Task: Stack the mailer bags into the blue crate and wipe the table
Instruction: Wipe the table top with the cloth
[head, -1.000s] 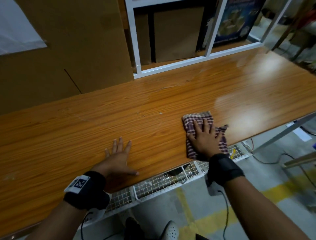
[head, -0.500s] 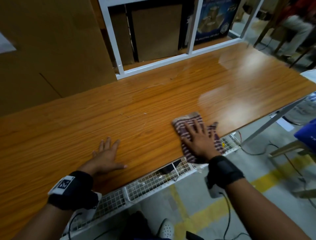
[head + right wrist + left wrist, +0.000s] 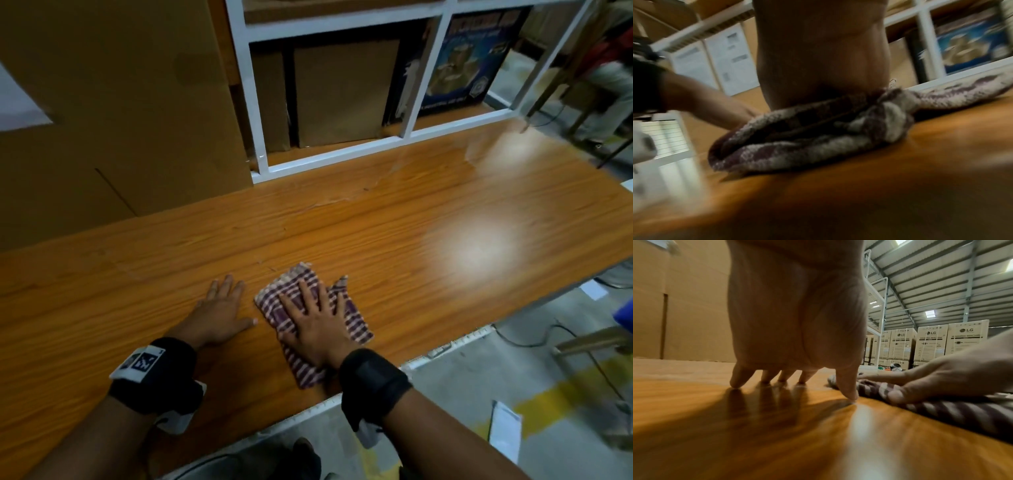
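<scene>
A purple-and-white checked cloth (image 3: 356, 322) lies on the orange wooden table (image 3: 411, 219) near its front edge. My right hand (image 3: 317, 317) lies flat on the cloth with fingers spread, pressing it down. My left hand (image 3: 219, 308) rests flat on the bare table just left of the cloth, its thumb close to the cloth's edge. In the left wrist view my left hand's fingertips (image 3: 737, 382) touch the wood, and the cloth (image 3: 941, 410) lies under my right hand (image 3: 931, 379). In the blurred right wrist view the cloth (image 3: 818, 138) is bunched under my palm. No mailer bags or blue crate are in view.
A large cardboard sheet (image 3: 102, 120) stands along the table's back left. A white metal frame (image 3: 329, 157) holding boxes stands at the back middle and right. Past the front edge the floor (image 3: 479, 394) has cables, paper and a yellow line. Stacked cartons (image 3: 931, 344) stand far off.
My right hand has slid the cloth leftward along the front edge, ending right beside my left hand. The left hand stays flat on the table.
</scene>
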